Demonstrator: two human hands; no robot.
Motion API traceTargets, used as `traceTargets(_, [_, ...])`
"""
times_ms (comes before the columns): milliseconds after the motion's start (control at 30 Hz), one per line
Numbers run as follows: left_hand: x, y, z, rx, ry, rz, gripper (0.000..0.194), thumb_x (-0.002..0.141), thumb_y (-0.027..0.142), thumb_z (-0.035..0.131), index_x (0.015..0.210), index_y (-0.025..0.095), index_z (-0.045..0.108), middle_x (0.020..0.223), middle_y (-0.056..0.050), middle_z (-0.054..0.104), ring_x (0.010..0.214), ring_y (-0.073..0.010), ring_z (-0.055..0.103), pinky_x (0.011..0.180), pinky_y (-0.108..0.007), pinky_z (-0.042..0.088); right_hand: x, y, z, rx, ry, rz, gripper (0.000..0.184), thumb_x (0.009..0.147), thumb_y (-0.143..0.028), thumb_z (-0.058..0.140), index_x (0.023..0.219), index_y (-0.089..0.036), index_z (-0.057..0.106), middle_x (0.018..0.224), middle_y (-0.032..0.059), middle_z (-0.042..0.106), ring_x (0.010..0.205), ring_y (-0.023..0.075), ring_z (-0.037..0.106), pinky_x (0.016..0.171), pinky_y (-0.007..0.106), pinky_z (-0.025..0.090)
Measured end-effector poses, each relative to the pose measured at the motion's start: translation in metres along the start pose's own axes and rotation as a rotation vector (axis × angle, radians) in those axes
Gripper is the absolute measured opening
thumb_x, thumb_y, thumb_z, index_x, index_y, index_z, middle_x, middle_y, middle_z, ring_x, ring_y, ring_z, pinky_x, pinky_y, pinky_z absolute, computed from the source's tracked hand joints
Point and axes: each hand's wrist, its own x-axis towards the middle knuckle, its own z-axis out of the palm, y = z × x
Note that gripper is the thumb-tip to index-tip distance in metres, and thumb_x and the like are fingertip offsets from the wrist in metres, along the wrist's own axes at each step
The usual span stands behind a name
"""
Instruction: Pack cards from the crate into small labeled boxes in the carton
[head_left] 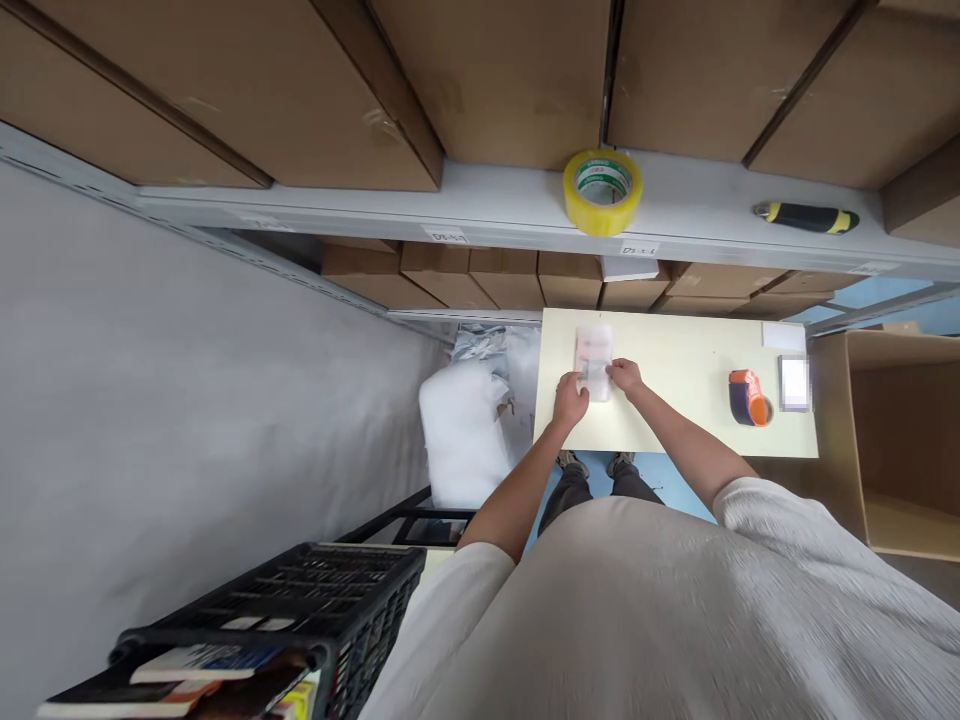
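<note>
On the pale yellow table (675, 430) lies a small flat rectangular package (595, 350), seemingly wrapped in clear or whitish plastic, with faint pink and grey showing through. My left hand (571, 402) grips its lower left edge, thumb and fingers bent around that corner. At the right edge, my right hand (625, 375) pinches the package between thumb and fingers. What exactly is under the wrapping is too blurred to make out. An orange and dark purple tape dispenser (748, 400) rests on the table to the right, apart from both hands.
A phone-like device (795, 383) lies at the table's right end. White bubble-wrap roll (461, 435) stands left. Above, a shelf (510, 205) holds cartons, yellow tape (602, 192) and a black-yellow cutter (810, 217). An open carton (855, 440) stands right; a black crate (300, 600) with books, lower left.
</note>
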Motion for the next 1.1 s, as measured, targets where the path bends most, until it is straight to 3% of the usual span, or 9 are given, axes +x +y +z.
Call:
traceTargets(200, [0.005, -0.025, -0.038, 0.119, 0.012, 0.02, 0.054, 0.097, 0.013, 0.056, 0.151, 0.02, 0.063, 0.163, -0.015, 0.06, 0.159, -0.0293, 0.05, 0.136, -0.048, 0.039, 0.022, -0.041, 0.054, -0.041, -0.008, -0.038, 0.006, 0.072, -0.027, 0.065, 0.076, -0.024, 0.065, 0.076, -0.0021, 0.068, 0.074, 0.0173, 0.062, 0.072, 0.028, 0.051])
traceTargets(433, [0.008, -0.042, -0.05, 0.2, -0.101, 0.033, 0.066, 0.098, 0.021, 0.063, 0.163, 0.02, 0.053, 0.177, -0.016, 0.046, 0.167, -0.0333, 0.039, 0.136, -0.051, 0.037, 0.032, -0.056, 0.082, -0.136, 0.051, -0.013, 0.008, 0.071, -0.025, 0.067, 0.079, -0.025, 0.069, 0.082, 0.0015, 0.074, 0.08, 0.0216, 0.068, 0.078, 0.033, 0.056])
traceTargets(633, [0.009, -0.044, -0.049, 0.226, -0.17, 0.023, 0.068, 0.099, 0.025, 0.063, 0.165, 0.018, 0.05, 0.181, -0.019, 0.038, 0.169, -0.037, 0.036, 0.136, -0.053, 0.034, 0.027, -0.056, 0.082, -0.225, 0.075, -0.016, 0.008, 0.075, -0.024, 0.068, 0.083, -0.026, 0.071, 0.087, 0.0024, 0.076, 0.087, 0.0232, 0.071, 0.085, 0.034, 0.058])
traceTargets(833, [0.008, -0.042, -0.052, 0.239, -0.184, 0.033, 0.065, 0.1, 0.028, 0.06, 0.164, 0.019, 0.051, 0.181, -0.018, 0.039, 0.168, -0.0367, 0.036, 0.135, -0.053, 0.035, 0.014, -0.056, 0.071, -0.234, 0.096, -0.065, 0.03, 0.078, -0.022, 0.071, 0.108, -0.024, 0.075, 0.107, 0.0065, 0.081, 0.106, 0.0261, 0.074, 0.102, 0.036, 0.057])
traceTargets(933, [0.003, -0.04, -0.056, 0.228, -0.165, 0.039, 0.064, 0.1, 0.025, 0.058, 0.163, 0.019, 0.052, 0.18, -0.018, 0.041, 0.168, -0.0362, 0.036, 0.135, -0.054, 0.036, 0.0, -0.047, 0.06, -0.238, 0.075, -0.091, 0.025, 0.081, -0.021, 0.068, 0.104, -0.025, 0.075, 0.113, 0.0063, 0.081, 0.111, 0.0253, 0.073, 0.103, 0.036, 0.056])
traceTargets(1100, [-0.015, -0.038, -0.065, 0.198, -0.113, 0.054, 0.059, 0.102, 0.021, 0.055, 0.161, 0.019, 0.054, 0.178, -0.017, 0.043, 0.168, -0.0322, 0.036, 0.136, -0.048, 0.034, -0.035, -0.023, 0.032, -0.236, 0.061, -0.107, 0.014, 0.083, -0.021, 0.067, 0.093, -0.025, 0.076, 0.103, 0.0042, 0.081, 0.105, 0.0236, 0.074, 0.102, 0.035, 0.056])
